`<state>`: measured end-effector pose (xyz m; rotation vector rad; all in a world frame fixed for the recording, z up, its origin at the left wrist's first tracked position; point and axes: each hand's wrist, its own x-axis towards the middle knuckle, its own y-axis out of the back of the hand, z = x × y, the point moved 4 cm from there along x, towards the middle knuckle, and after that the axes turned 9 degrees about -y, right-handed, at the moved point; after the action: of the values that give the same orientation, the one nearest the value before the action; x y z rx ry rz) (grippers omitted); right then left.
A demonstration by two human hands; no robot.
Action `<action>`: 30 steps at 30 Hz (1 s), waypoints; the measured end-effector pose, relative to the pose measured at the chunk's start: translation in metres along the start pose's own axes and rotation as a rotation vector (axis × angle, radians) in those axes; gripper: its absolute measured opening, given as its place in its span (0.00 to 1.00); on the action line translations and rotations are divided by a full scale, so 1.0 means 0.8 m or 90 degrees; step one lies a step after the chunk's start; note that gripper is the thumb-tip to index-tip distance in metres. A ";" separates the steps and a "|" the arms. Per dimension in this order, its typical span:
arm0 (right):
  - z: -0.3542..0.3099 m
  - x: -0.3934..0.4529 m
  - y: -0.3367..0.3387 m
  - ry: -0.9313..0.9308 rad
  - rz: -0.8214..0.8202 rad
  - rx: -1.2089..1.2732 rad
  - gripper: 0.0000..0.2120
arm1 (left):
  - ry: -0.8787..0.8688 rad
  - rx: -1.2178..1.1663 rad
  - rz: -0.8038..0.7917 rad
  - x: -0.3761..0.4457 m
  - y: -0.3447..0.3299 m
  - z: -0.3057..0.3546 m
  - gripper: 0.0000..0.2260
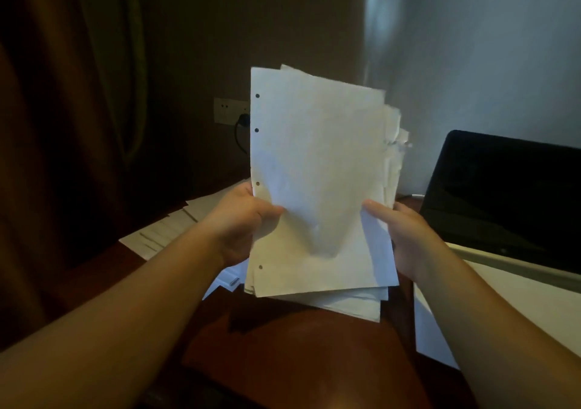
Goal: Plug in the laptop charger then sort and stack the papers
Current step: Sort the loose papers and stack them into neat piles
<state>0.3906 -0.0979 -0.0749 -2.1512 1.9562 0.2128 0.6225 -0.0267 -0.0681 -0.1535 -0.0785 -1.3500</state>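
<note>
Both hands grip the paper sheaf (317,173) upright (edges ragged), laptop (509,195) near.

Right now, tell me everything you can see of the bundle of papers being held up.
The bundle of papers is a loose stack of off-white sheets held upright above the reddish-brown table. The front sheet is blank, slightly creased, with punched holes down its left edge. Sheets behind stick out unevenly at the right and bottom. The left hand grips its left edge, the right hand its right edge, thumbs in front.
</note>
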 end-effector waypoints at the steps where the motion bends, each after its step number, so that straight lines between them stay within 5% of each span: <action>1: -0.004 -0.011 -0.002 0.011 -0.034 0.008 0.15 | -0.014 -0.007 0.013 -0.003 -0.002 0.002 0.14; 3: -0.013 -0.031 -0.004 0.068 -0.046 -0.009 0.08 | -0.036 -0.025 0.038 -0.009 -0.005 0.005 0.12; 12: -0.030 -0.109 0.002 0.226 0.008 -0.014 0.11 | -0.164 0.063 0.145 -0.044 -0.016 0.038 0.26; 17: -0.001 -0.125 0.009 0.204 -0.028 -0.020 0.14 | -0.268 0.132 0.176 -0.079 -0.024 0.019 0.25; 25: 0.000 -0.130 0.017 0.212 0.034 0.037 0.10 | -0.289 0.083 0.160 -0.094 -0.040 0.023 0.21; 30: 0.026 -0.126 0.020 0.179 0.018 -0.041 0.11 | -0.171 0.114 0.158 -0.102 -0.045 -0.009 0.27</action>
<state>0.3652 0.0035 -0.0704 -2.3029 2.1555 -0.0239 0.5696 0.0433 -0.0846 -0.1868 -0.3930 -1.0637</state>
